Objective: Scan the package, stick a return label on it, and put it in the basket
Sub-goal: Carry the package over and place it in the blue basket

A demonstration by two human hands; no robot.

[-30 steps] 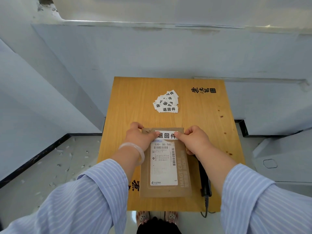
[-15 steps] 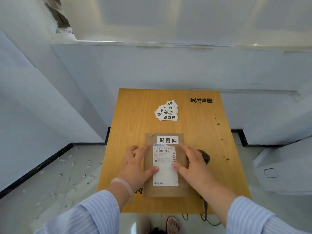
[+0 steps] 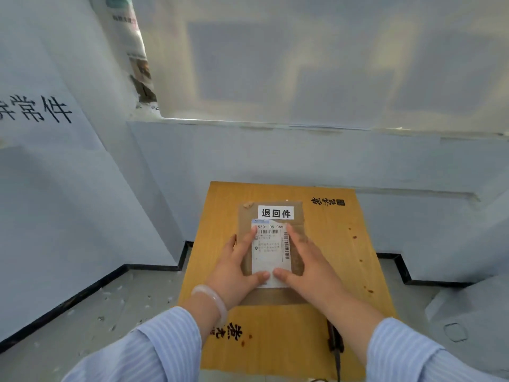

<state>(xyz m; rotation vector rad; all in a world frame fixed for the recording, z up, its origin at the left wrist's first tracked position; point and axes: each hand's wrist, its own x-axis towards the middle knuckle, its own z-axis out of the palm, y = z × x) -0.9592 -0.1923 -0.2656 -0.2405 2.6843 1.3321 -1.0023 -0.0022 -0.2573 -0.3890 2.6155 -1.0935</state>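
1. The left hand (image 3: 234,267) grips the left edge of the brown package (image 3: 271,260), fingers (image 3: 252,235) spread narrow over the top and thumb across the printed shipping slip (image 3: 271,252).
2. The package is held at both sides above the wooden surface (image 3: 344,244), probably raised to carry it off; whether its near edge touches, I cannot tell.
3. The white return label (image 3: 276,212) sits flat at its far end.
4. The right hand (image 3: 308,267) mirrors the grip on the right edge.
5. No basket is in sight.
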